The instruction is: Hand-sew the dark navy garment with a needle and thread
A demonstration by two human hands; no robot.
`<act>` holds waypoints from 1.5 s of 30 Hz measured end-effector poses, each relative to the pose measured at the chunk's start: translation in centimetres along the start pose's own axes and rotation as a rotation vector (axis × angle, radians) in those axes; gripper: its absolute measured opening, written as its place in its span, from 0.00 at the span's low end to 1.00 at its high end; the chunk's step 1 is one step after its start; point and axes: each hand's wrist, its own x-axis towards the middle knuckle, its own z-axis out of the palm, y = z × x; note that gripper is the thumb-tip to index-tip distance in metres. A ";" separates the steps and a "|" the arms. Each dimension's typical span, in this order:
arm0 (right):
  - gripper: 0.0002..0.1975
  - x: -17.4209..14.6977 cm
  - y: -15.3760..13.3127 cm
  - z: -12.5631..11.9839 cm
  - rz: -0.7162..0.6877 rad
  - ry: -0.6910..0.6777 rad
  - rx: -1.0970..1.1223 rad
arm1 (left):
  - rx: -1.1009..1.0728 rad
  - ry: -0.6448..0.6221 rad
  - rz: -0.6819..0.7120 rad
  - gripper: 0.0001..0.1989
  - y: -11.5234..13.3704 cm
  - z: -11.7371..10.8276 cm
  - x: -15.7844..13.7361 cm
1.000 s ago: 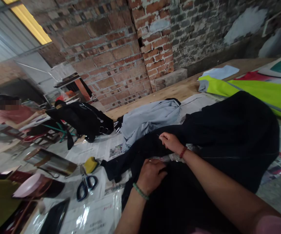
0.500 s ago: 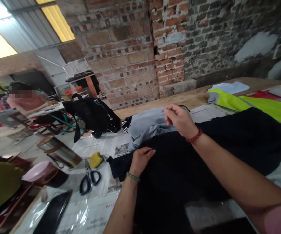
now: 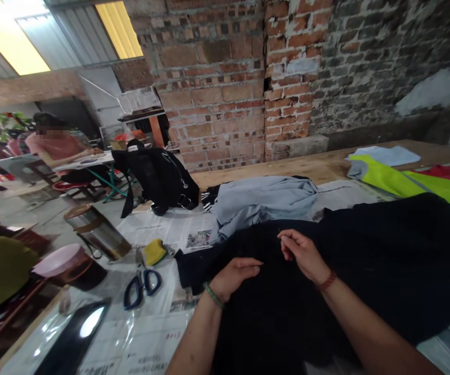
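Observation:
A large black garment (image 3: 279, 312) lies spread in front of me, with folds reaching right. My left hand (image 3: 237, 276), with a green bead bracelet, rests on it; thumb and forefinger pinch its cloth, and a tiny glint shows at the tips. Just to the right and slightly farther off, my right hand (image 3: 301, 255), wearing a red bracelet, is closed in a pinch above the cloth. A thin needle-like sliver (image 3: 279, 230) sticks up from its fingertips; any thread is too fine to see. Behind the garment lies a grey garment (image 3: 264, 198).
Left on the newspaper-covered table (image 3: 150, 338) are blue-handled scissors (image 3: 142, 286), a yellow sponge-like piece (image 3: 155, 252), a steel flask (image 3: 96, 229), a pink-rimmed tub (image 3: 71, 265) and a black phone-like slab (image 3: 72, 338). A black backpack (image 3: 158, 177) stands behind. A person (image 3: 55, 143) sits farther off.
My right hand has come down from above the grey garment to just over the black one, near my left hand. The left hand stays pinched on the cloth. The view has shifted slightly.

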 end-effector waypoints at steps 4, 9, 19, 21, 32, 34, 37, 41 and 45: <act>0.11 0.4 0.9 -0.4 -0.001 0.026 0.056 | -0.003 -0.135 -0.066 0.16 0.1 0.4 0.0; 0.11 0.5 0.9 -0.8 -0.024 0.071 0.073 | 0.155 -0.132 -0.030 0.16 -0.3 0.6 0.4; 0.09 -0.7 -1.0 -1.2 -0.196 -0.138 -0.210 | 0.162 -0.135 -0.014 0.14 -0.8 0.6 0.7; 0.08 -0.8 -1.4 -1.2 -0.263 -0.213 -0.300 | 0.118 -0.145 -0.006 0.15 -0.7 0.8 0.7; 0.11 -0.8 -1.8 -1.6 -0.436 -0.370 -0.673 | 0.192 -0.023 0.119 0.12 -0.4 0.8 0.9; 0.11 -0.7 -1.6 -1.5 -0.447 -0.388 -0.717 | 0.181 -0.007 0.082 0.13 -0.2 0.8 0.8; 0.12 -0.6 -1.1 -1.4 -0.465 -0.400 -0.781 | 0.154 0.000 0.046 0.12 0.0 0.7 0.7; 0.12 -0.5 -1.0 -1.4 -0.501 -0.421 -0.824 | 0.160 0.008 0.046 0.12 0.1 0.8 0.7; 0.13 -0.7 -1.3 -1.3 -0.497 -0.480 -0.822 | 0.189 0.007 0.065 0.11 0.2 0.8 0.8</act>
